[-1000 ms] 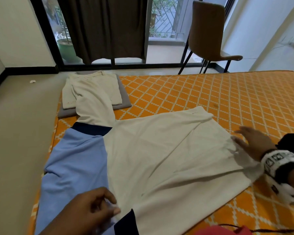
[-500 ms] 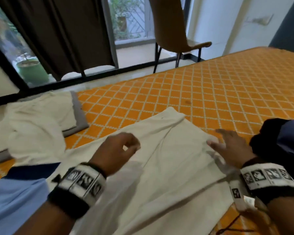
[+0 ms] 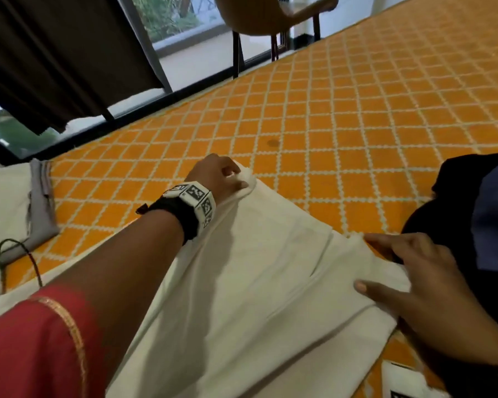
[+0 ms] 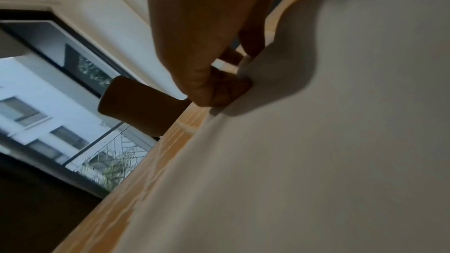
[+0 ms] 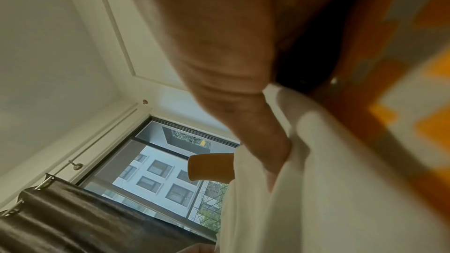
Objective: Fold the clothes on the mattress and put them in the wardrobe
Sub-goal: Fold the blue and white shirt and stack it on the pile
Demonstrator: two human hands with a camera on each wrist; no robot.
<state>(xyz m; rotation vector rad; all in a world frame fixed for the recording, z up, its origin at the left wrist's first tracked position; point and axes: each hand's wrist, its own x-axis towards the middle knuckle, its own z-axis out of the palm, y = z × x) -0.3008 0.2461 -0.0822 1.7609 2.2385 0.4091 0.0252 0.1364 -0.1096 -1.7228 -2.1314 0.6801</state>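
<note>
White garment [image 3: 250, 282], two hands pinching, left [image 3: 216, 175], right [image 3: 420, 285]

An orange mattress [image 3: 357, 116] with a white lattice pattern is seen. A cream garment [image 3: 256, 282] is spread flat on it, a dark garment [image 3: 449, 214] lies at the right, and a grey-and-cream folded stack [image 3: 38, 208] at the left edge.
</note>
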